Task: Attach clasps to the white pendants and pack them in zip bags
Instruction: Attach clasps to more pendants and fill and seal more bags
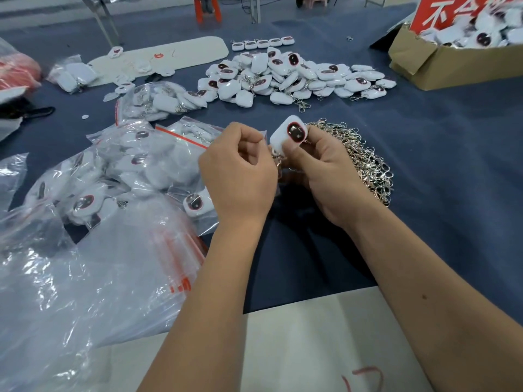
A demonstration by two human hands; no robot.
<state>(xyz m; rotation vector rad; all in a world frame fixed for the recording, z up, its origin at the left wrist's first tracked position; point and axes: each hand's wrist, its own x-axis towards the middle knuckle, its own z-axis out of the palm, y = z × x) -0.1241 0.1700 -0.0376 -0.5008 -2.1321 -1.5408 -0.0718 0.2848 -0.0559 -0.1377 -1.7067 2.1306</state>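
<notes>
Clasp (278,161) prob. behind fingers (249,145), blurred

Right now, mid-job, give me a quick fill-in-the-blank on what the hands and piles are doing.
1. The right hand grips a white ____ with a dark oval face.
2. The pile of metal clasps lies to the ____ of the hands.
3. The cardboard box of pendants stands at the table's far ____ corner.
4. The filled zip bags have ____ seal strips.

Missing: pendant; right; right; red

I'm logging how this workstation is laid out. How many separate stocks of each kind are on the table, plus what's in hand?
Pendant held in the right hand: 1
Loose pendant heap: 1
Metal clasp pile: 1
Cardboard box of pendants: 1
Neat row of pendants: 1
Total: 5
</notes>
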